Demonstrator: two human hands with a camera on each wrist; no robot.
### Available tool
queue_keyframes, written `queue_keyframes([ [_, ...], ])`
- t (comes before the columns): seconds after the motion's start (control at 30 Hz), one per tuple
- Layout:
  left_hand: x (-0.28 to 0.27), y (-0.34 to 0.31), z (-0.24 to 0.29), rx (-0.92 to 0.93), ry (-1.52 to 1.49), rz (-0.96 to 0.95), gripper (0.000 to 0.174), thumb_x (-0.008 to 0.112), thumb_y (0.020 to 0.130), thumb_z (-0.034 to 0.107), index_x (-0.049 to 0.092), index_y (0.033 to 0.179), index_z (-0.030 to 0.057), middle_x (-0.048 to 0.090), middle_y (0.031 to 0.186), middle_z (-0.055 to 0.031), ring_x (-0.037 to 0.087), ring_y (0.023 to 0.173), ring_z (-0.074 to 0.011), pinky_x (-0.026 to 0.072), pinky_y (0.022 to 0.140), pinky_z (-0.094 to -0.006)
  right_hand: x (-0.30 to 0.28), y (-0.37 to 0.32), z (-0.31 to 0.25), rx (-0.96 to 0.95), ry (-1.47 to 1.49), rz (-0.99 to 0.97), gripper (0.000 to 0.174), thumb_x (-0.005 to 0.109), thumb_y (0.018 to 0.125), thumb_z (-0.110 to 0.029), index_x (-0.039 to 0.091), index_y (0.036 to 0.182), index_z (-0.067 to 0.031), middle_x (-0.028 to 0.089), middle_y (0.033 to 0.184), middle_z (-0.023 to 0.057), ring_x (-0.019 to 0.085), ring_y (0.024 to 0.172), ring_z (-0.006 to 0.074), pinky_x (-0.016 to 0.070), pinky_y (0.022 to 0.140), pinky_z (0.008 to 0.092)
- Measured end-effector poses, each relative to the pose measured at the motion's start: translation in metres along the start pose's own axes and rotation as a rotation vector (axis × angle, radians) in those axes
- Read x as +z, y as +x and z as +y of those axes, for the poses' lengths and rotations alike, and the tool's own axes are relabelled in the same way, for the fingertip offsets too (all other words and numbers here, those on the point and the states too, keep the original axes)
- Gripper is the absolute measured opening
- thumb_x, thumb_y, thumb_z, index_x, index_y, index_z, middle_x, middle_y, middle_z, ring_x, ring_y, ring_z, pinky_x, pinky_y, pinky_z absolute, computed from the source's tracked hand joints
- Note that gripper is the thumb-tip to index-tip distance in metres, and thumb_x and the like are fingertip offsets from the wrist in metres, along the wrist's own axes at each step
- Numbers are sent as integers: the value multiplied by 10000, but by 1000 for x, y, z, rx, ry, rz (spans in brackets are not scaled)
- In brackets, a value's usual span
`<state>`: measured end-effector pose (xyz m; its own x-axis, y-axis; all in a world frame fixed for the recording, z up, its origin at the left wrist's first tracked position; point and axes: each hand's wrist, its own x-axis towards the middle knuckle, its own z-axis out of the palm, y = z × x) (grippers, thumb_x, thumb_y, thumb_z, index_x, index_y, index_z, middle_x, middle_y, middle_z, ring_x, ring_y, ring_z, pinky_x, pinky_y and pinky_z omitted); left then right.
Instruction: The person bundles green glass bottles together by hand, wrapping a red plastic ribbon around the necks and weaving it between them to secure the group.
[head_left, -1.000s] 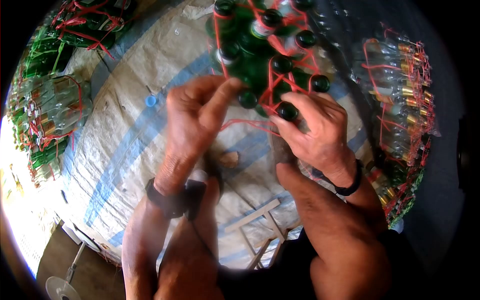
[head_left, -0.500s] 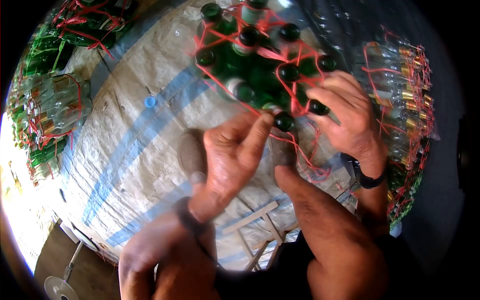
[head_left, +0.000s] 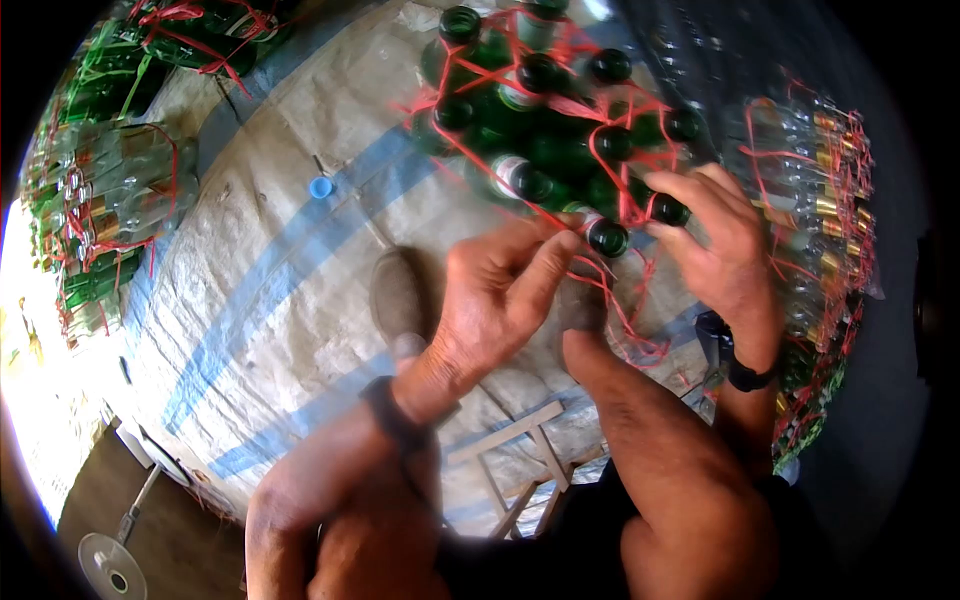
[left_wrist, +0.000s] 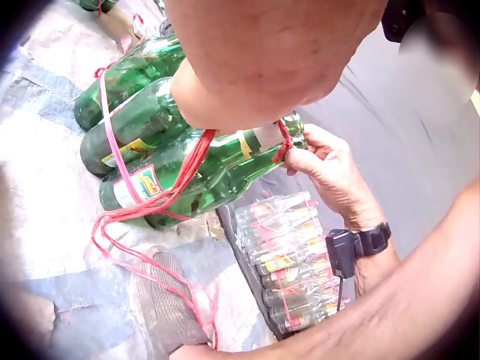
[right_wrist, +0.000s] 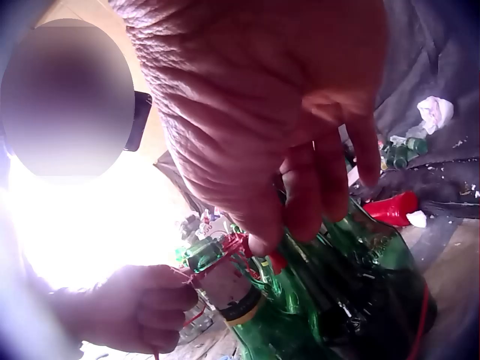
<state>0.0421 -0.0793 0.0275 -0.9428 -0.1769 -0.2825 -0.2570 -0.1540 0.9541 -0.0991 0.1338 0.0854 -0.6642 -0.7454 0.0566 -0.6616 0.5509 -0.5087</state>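
A bundle of green bottles [head_left: 540, 140] stands at the top of the head view, red string [head_left: 490, 172] wound around and between the necks. My left hand [head_left: 505, 300] pinches a strand between thumb and forefinger, beside the nearest bottle's mouth [head_left: 607, 238]. My right hand [head_left: 725, 235] holds the neck of a bottle [head_left: 668, 209] at the bundle's right corner. In the left wrist view, thumb and fingers of the right hand [left_wrist: 330, 169] are at a string-wrapped neck, and loose string [left_wrist: 142, 214] hangs over the bottles. The left hand [right_wrist: 135, 307] is curled in the right wrist view.
Tied bundles of clear bottles stand at right [head_left: 790, 190] and left [head_left: 125, 185], with green ones [head_left: 205, 35] at upper left. A blue cap [head_left: 320, 187] lies on the pale sheet [head_left: 290, 270]. Both feet, one in a grey shoe [head_left: 398, 295], are below the bundle.
Both hands have moved right, the left one now close to the nearest bottle. The bundle has turned and shifted, and loose string now hangs between the hands.
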Motion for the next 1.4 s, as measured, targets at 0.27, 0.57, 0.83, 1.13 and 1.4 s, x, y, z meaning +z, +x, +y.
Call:
queue_keyframes([
  [0.27, -15, 8, -3, -49, -28, -132, 210, 683, 1108, 96, 790, 1238, -29, 773, 1053, -10, 641, 993, -57, 547, 878, -264, -21, 7, -29, 29, -61, -6, 500, 856, 754, 61, 753, 1239, -5, 684, 1002, 141, 651, 946, 342, 537, 832, 440],
  [0.57, -21, 13, -9, -25, 28, -156, 186, 695, 1099, 87, 790, 1209, -29, 775, 1051, -12, 648, 993, -67, 555, 883, -271, -5, 28, -47, -187, -21, 55, 317, 728, 776, 115, 779, 1077, 30, 672, 969, 120, 643, 906, 322, 542, 769, 423],
  [0.83, -23, 16, -16, -34, 79, -101, 146, 703, 1076, 60, 800, 1148, -22, 771, 990, 2, 638, 932, -51, 557, 813, -257, 3, 38, -46, -263, -114, -144, 275, 677, 820, 32, 780, 1074, 11, 684, 962, 91, 641, 885, 322, 505, 775, 441],
  [1.13, -11, 21, -26, -36, 35, 88, 166, 693, 1056, 83, 823, 1055, -20, 764, 861, 25, 615, 774, -26, 535, 665, -262, 6, 48, -42, -228, -58, -218, 284, 640, 839, 58, 788, 1067, -23, 709, 956, 116, 683, 849, 367, 524, 733, 443],
  [1.4, -3, 24, -18, -71, 84, 167, 195, 729, 1040, 121, 820, 1003, -47, 785, 854, -10, 646, 767, -44, 521, 625, -258, 5, 57, -41, -175, -46, -310, 345, 616, 859, 86, 808, 1112, -50, 726, 995, 126, 711, 864, 399, 546, 727, 470],
])
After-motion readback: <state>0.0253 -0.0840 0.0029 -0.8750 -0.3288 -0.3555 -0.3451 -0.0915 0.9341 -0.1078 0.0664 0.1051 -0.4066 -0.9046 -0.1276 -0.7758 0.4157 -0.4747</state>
